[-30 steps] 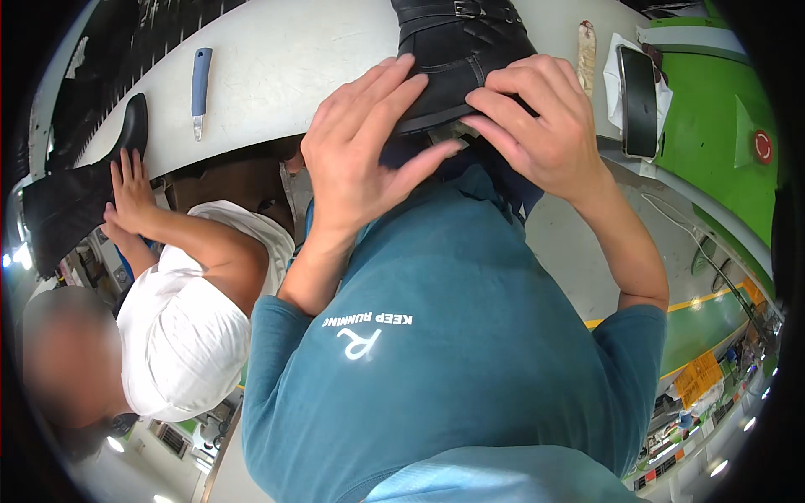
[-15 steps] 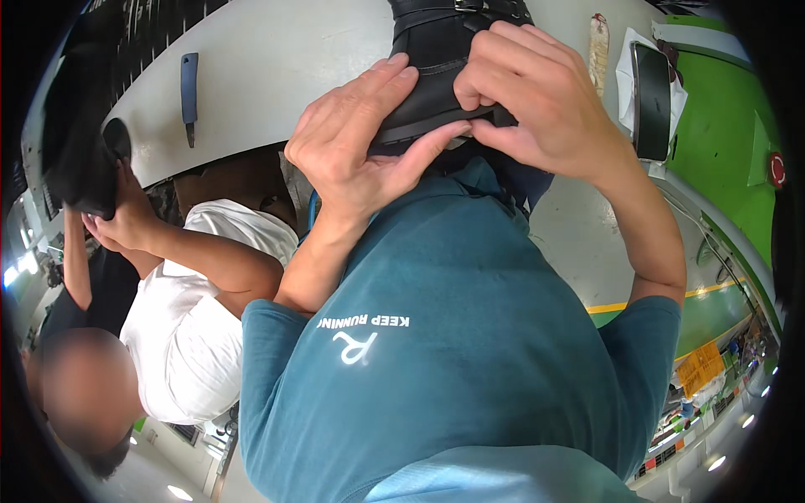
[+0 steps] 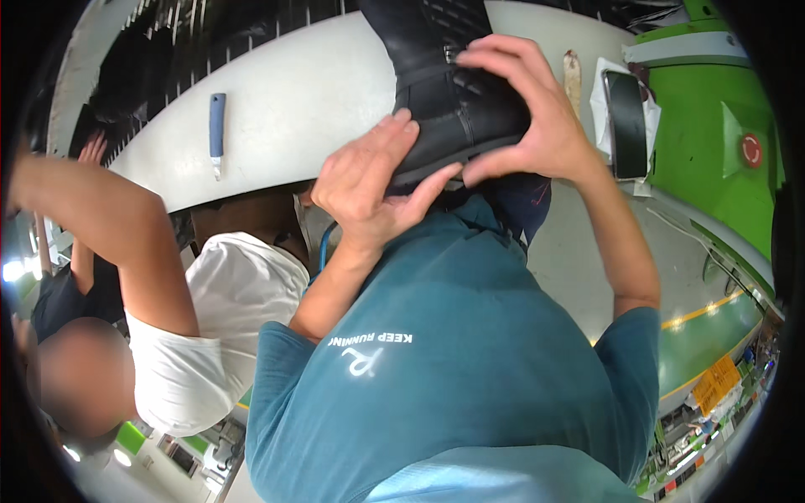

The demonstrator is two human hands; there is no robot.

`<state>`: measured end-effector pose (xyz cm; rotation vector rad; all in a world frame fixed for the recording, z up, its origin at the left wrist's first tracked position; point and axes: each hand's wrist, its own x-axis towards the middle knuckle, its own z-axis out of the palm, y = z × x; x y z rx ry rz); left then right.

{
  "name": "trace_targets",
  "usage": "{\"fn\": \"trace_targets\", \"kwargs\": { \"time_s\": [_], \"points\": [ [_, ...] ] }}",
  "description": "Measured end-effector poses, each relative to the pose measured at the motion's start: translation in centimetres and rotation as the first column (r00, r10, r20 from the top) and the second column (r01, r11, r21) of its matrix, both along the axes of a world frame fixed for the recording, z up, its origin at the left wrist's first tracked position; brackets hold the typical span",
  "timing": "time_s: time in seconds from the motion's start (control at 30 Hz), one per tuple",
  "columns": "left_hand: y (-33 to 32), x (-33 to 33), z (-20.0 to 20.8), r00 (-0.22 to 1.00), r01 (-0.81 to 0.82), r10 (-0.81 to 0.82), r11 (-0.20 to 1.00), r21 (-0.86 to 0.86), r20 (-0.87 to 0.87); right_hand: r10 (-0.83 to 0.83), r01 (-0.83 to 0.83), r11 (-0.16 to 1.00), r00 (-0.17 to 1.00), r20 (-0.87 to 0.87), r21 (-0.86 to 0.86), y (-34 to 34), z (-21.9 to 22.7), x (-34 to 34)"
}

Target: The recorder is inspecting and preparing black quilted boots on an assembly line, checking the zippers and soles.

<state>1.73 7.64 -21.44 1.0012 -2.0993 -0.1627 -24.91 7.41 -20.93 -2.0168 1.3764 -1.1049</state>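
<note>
Item 1. Co-worker in a white shirt (image 3: 210,327), far left: one bare arm (image 3: 101,235) is now raised high across the left edge, and a second hand (image 3: 90,149) shows beside the dark conveyor. A second ago that hand pressed a dark piece at the table's left end; that piece is no longer held in view.

Item 2. Blue-handled knife (image 3: 217,132): lies untouched on the curved white worktable (image 3: 319,92), well apart from all hands. Same place on the table as before.

Item 3. Left hand (image 3: 369,180): fingers spread and curved, palm cupping the sole and heel of the black boot (image 3: 449,92), thumb tucked under the edge. It has slid from over the top of the boot to beneath it.

Item 4. Black boot: held up between both hands above the table's near edge, shaft pointing away, strap and buckle showing. More of the upper is exposed than half a second ago, which suggests the boot is being turned for inspection or pressing of the sole edge.

Item 5. Right hand (image 3: 528,113): clamped over the toe side, fingers arched on top, thumb meeting the sole.

Item 6. Black phone (image 3: 626,121) on a white cloth, with a wooden stick (image 3: 573,77) beside it, by the green machine housing (image 3: 721,126): unchanged.
</note>
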Motion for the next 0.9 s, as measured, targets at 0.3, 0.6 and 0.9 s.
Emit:
{"fn": "trace_targets", "kwargs": {
  "time_s": [0.3,0.6,0.9],
  "points": [
    [2.4,1.9,-1.3,0.990,0.122,-0.132,0.980,-0.158,-0.049,-0.333,-0.123,0.850,0.628,0.703,0.513,0.0,-1.1,2.3],
    [1.4,1.8,4.4,0.870,0.393,-0.368,0.919,0.012,-0.327,-0.397,0.357,0.911,0.614,0.683,0.207,8.2,7.8,6.2],
    [-1.1,-3.6,9.4,0.743,0.213,-0.200,0.975,-0.058,-0.639,-0.184,0.234,0.971,0.862,0.473,-0.048,7.0,3.9,7.9]
  ]
}}
